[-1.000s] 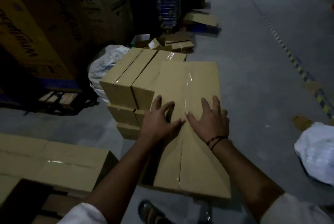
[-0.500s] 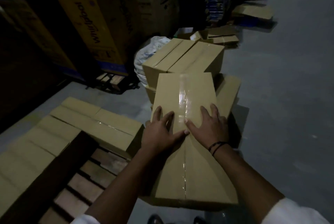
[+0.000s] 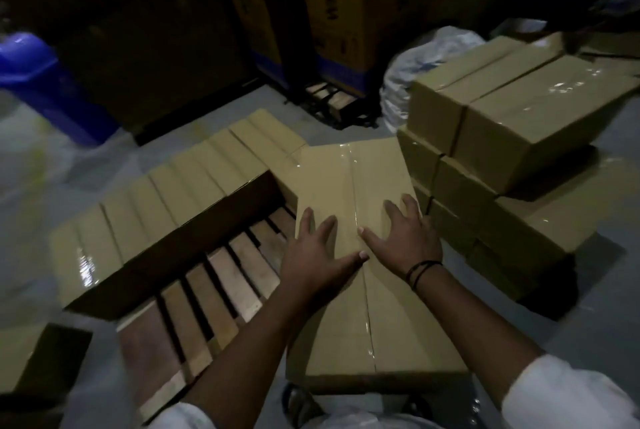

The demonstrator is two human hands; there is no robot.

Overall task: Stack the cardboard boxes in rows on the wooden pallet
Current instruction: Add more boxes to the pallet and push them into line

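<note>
A long taped cardboard box (image 3: 349, 186) lies in front of me, its far end over the right part of the wooden pallet (image 3: 221, 276). My left hand (image 3: 317, 255) and my right hand (image 3: 403, 238) press flat on its top, fingers spread, thumbs near the tape seam. A row of cardboard boxes (image 3: 166, 200) runs along the pallet's far side. Bare slats show between that row and the box under my hands.
A stack of more cardboard boxes (image 3: 502, 151) stands on the floor at the right. A white sack (image 3: 412, 64) lies behind it. Tall dark cartons (image 3: 322, 12) line the back. A blue bin (image 3: 34, 78) is at the left. Grey floor lies around.
I have turned left with the box, away from the floor stack. The pallet and its row of boxes have come into view. Both hands stay flat on the box top.
</note>
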